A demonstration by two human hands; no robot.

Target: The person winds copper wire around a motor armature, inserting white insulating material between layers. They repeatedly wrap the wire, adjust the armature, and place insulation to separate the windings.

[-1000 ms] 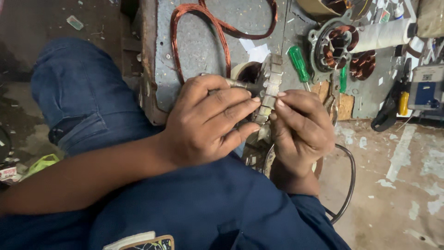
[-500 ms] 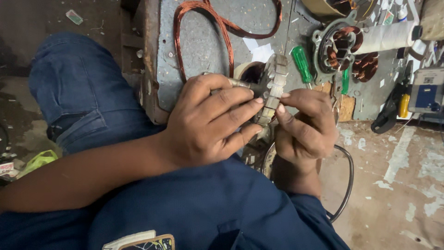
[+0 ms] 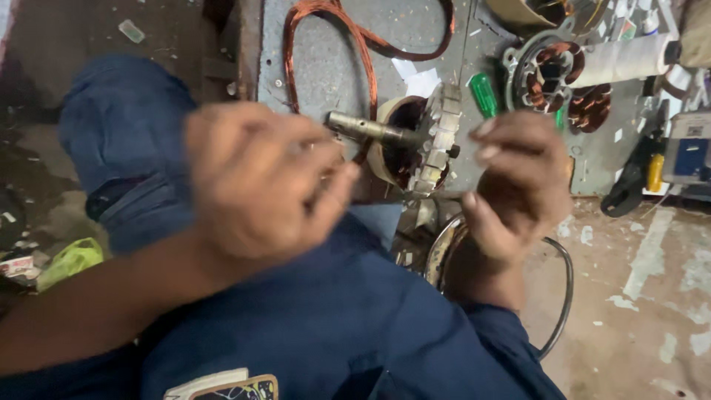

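Two hands work near the frame's centre on a motor rotor (image 3: 433,141). Its shaft (image 3: 363,127) runs leftward toward the blurred left hand (image 3: 259,185), whose grip I cannot tell. The right hand (image 3: 518,185), nearer, pinches the rotor's rim.

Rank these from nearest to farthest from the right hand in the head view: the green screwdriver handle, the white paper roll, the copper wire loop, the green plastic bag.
From the right hand:
1. Green screwdriver handle, just above the fingers, on the grey work surface.
2. White paper roll, up and to the right.
3. Copper wire loop, up and to the left.
4. Green plastic bag, on the floor at far left, beyond the blurred left hand.
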